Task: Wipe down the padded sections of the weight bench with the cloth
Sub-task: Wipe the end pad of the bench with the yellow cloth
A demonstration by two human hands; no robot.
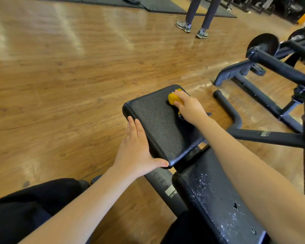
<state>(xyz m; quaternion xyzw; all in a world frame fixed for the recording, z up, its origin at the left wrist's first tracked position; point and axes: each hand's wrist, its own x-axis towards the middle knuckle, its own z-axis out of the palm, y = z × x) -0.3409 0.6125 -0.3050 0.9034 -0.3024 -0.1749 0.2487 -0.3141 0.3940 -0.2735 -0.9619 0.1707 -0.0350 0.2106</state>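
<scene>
The weight bench has a black padded seat section (158,120) ahead of me and a longer, worn black pad (217,199) nearer, flecked with white cracks. My right hand (188,107) grips a bunched yellow cloth (173,99) and presses it on the far right corner of the seat pad. Along the pad's left edge lies my left hand (136,147), fingers straight against its side and the thumb hooked at the near corner.
A black machine frame with bars and a weight plate (264,43) stands to the right. A person's legs in trainers (192,26) are on the wooden floor farther off. Dark mats (162,6) lie at the back. My dark-clothed knee (25,208) is lower left.
</scene>
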